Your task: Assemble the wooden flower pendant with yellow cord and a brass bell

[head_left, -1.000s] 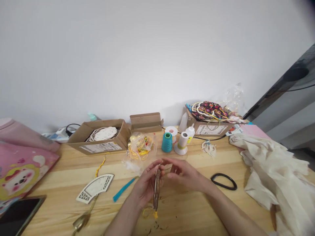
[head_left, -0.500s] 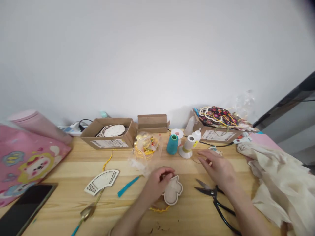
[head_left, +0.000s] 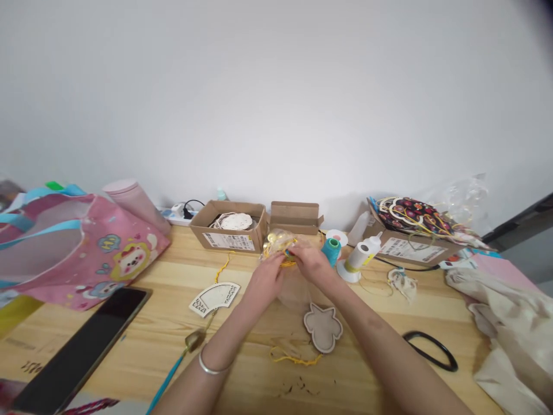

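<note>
**Fig.: Two hands meeting at bunched yellow cord**

The yellow cord [head_left: 288,263] lies bunched w/ a clear plastic bag [head_left: 290,295], toward the back of the desk [head_left: 254,374]; gold-coloured round pieces [head_left: 272,237] show just behind. L hand [head_left: 265,280] & R hand [head_left: 311,263] converge on the cord from either side, fingers bent inward; fingertips are small & partly hidden, so can't tell whether each pinches the cord or only touches it. Just beyond R hand: teal thread cone [head_left: 332,251], then white spool [head_left: 362,255] & white bottle [head_left: 372,244]. Nearer the wearer, btwn the forearms: flower-shaped piece [head_left: 322,327], flat, pale rim, w/ a yellow braid [head_left: 298,361] near its lower edge & dark scraps [head_left: 300,387] below. Left of L forearm: fan-shaped piece [head_left: 215,298], then dark phone [head_left: 84,351]. Against the wall: cardboard box [head_left: 259,236] w/ white pieces [head_left: 234,221] inside. Far right: black handle loop [head_left: 451,361] & crumpled cream cloth [head_left: 514,323].
</note>
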A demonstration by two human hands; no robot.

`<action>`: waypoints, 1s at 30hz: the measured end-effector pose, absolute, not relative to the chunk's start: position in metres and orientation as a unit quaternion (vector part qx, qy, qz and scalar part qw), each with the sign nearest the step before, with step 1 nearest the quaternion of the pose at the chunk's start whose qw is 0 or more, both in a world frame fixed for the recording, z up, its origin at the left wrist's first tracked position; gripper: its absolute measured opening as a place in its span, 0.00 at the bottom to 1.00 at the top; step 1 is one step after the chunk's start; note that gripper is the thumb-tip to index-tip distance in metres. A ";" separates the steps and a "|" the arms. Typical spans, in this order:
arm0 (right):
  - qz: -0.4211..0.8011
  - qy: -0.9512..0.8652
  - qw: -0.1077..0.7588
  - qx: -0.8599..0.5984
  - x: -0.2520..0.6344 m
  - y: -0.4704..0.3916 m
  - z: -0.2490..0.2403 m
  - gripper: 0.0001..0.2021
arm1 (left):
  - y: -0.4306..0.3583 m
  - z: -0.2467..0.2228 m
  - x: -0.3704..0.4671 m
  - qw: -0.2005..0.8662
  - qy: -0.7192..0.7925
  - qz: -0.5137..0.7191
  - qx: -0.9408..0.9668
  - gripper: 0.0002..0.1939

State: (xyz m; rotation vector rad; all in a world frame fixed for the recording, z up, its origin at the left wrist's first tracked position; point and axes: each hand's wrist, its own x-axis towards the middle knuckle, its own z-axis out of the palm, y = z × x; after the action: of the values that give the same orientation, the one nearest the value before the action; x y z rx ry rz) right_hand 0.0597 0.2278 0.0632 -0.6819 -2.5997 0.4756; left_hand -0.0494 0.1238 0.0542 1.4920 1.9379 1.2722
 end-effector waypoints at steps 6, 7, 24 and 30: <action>0.105 -0.930 0.092 -0.340 0.046 0.224 0.061 0.10 | 0.133 0.044 -0.060 0.099 0.714 0.357 0.594 0.16; 0.096 -0.929 0.079 -0.350 0.045 0.222 0.061 0.10 | 0.134 0.043 -0.060 0.086 0.722 0.324 0.605 0.16; 0.068 -0.928 0.080 -0.357 0.043 0.222 0.052 0.12 | 0.160 0.039 -0.063 0.024 0.766 0.211 0.606 0.10; 0.047 -0.919 0.121 -0.372 0.052 0.207 0.065 0.12 | 0.160 0.035 -0.068 0.013 0.774 0.193 0.603 0.10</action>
State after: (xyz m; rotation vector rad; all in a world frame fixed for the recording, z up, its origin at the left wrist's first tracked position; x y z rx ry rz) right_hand 0.0516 0.2071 0.0646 -1.0861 -2.6854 0.1375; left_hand -0.0675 0.1603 0.0354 1.8801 2.4103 0.6017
